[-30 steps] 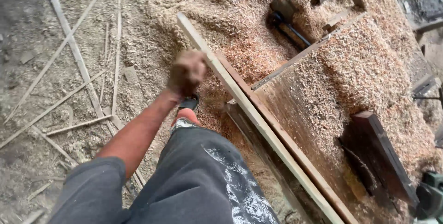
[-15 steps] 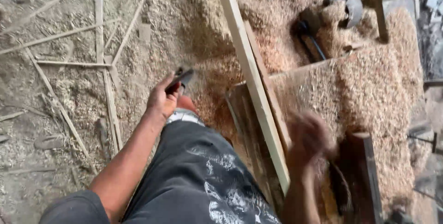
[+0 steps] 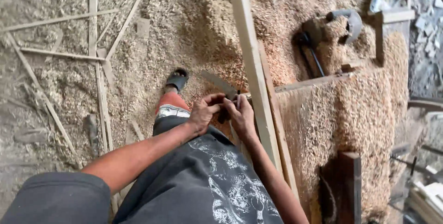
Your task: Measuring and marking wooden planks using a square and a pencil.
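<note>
Sawdust and pale wood shavings (image 3: 350,108) cover the workbench on the right and spill over the floor on the left. Both hands meet at the near-left edge of the bench, just beside a long pale wooden plank (image 3: 253,62) that runs from near to far along that edge. The left hand (image 3: 203,112) has its fingers curled together around a small dark object (image 3: 224,116); its kind cannot be told. The right hand (image 3: 241,113) has its fingertips pinched on the same object from the other side, so that the 2 hands brace it between them. A flat grey blade-like strip (image 3: 219,84) projects far-left from the hands; whether it is part of the held object cannot be told.

Surroundings:
- 1 dark sandal (image 3: 177,80) on the floor, far of the left hand.
- Thin wooden offcut strips (image 3: 94,62) scattered at left.
- A dark power tool with a curved guard (image 3: 344,23), half buried, at far right.
- A dark upright wooden block (image 3: 351,182) at near right.
</note>
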